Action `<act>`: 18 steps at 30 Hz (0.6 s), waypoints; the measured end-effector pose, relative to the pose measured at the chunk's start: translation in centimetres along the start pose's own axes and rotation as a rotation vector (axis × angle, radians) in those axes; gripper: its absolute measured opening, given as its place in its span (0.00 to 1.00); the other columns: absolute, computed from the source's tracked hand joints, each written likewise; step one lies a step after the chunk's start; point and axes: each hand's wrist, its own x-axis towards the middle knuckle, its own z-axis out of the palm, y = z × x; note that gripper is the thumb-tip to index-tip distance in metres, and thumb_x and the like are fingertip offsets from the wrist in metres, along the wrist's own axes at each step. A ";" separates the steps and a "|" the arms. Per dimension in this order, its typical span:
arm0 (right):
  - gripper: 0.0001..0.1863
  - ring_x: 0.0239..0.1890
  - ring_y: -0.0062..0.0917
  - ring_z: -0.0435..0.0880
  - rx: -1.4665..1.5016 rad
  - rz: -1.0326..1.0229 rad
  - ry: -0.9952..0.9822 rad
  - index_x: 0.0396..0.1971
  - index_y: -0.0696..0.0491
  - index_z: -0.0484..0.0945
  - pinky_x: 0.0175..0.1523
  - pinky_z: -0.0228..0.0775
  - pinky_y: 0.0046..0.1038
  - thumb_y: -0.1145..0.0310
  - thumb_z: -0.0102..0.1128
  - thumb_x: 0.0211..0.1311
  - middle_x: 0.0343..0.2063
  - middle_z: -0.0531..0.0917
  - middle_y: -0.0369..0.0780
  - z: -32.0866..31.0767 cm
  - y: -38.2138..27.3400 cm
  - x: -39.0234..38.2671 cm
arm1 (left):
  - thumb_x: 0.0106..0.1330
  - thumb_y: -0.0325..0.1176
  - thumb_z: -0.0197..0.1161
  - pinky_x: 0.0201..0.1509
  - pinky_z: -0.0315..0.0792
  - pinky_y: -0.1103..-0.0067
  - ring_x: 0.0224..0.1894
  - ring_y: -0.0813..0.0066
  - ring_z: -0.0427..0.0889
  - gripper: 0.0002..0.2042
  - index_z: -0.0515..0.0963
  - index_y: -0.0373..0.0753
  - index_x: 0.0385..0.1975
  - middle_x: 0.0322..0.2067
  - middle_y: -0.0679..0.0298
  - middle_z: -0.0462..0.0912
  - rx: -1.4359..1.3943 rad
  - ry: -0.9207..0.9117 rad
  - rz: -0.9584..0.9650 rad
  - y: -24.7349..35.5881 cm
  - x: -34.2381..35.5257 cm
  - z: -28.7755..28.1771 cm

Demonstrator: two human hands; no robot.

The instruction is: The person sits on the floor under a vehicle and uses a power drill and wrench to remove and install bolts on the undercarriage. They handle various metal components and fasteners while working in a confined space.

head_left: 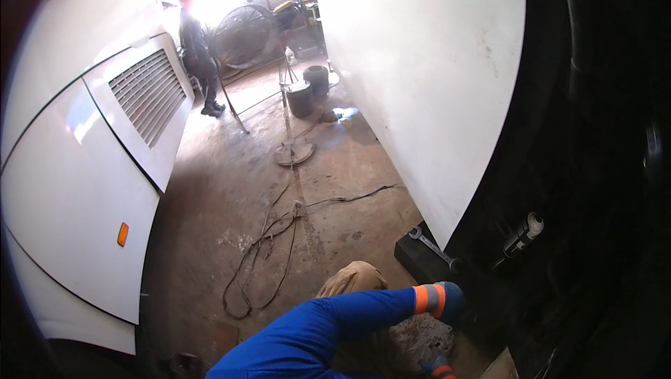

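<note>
My left arm, in a blue sleeve with an orange and grey cuff, reaches across to the right. At its end my left hand [453, 302], in a dark glove, is at the shadowed wheel arch, its fingers lost in the dark. Lower down, my right hand [436, 362], gloved in blue-grey, is beside a rough, grimy grey lump [418, 335] whose kind I cannot make out. Whether it grips anything is unclear. A combination wrench [432, 245] lies on a black block [419, 259]. Farther right, a white and black cylindrical container [524, 235] leans in the shadow.
White vehicle panels rise on the left [84, 211] and right [426, 99]. A looped cable [260, 267] lies on the floor near a round metal disc [294, 152]. Dark drums [300, 99], a large fan [244, 36] and a standing person [198, 54] are farther back. Tan cloth [353, 277] bulges beside my sleeve.
</note>
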 end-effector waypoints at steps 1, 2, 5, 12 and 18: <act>0.43 0.58 0.47 0.73 -0.016 -0.033 0.048 0.60 0.54 0.70 0.61 0.66 0.39 0.39 0.64 0.49 0.55 0.76 0.54 -0.4 -0.5 -0.6 | 0.57 0.51 0.61 0.41 0.76 0.63 0.37 0.51 0.82 0.18 0.84 0.43 0.34 0.32 0.53 0.84 0.018 0.060 0.040 -1.5 0.2 0.5; 0.44 0.59 0.46 0.71 -0.034 -0.077 0.090 0.61 0.54 0.69 0.63 0.64 0.39 0.39 0.63 0.50 0.56 0.74 0.54 -0.5 -0.7 -1.0 | 0.57 0.49 0.62 0.40 0.76 0.63 0.36 0.50 0.82 0.17 0.84 0.42 0.34 0.32 0.52 0.84 0.033 0.121 0.077 -3.0 0.1 1.1; 0.44 0.64 0.44 0.66 -0.079 -0.156 0.241 0.64 0.53 0.66 0.66 0.60 0.38 0.40 0.62 0.52 0.59 0.71 0.52 0.1 0.1 -0.6 | 0.63 0.43 0.62 0.50 0.74 0.68 0.44 0.57 0.82 0.16 0.82 0.41 0.46 0.42 0.53 0.84 -0.277 0.119 -0.147 -5.1 -4.3 -4.3; 0.41 0.65 0.45 0.65 0.004 -0.191 0.297 0.62 0.55 0.67 0.67 0.58 0.40 0.42 0.60 0.55 0.59 0.71 0.53 -3.5 -3.3 -2.3 | 0.65 0.32 0.57 0.38 0.75 0.81 0.32 0.78 0.81 0.24 0.69 0.34 0.62 0.33 0.60 0.85 -0.799 1.062 -0.114 -11.5 -25.8 -20.8; 0.39 0.64 0.50 0.64 0.004 -0.369 0.248 0.60 0.56 0.69 0.68 0.54 0.45 0.41 0.58 0.56 0.58 0.72 0.53 -0.2 -1.7 0.0 | 0.64 0.24 0.56 0.32 0.70 0.89 0.26 0.87 0.71 0.28 0.63 0.36 0.67 0.30 0.70 0.82 -0.957 1.037 0.096 -11.5 -33.0 -32.0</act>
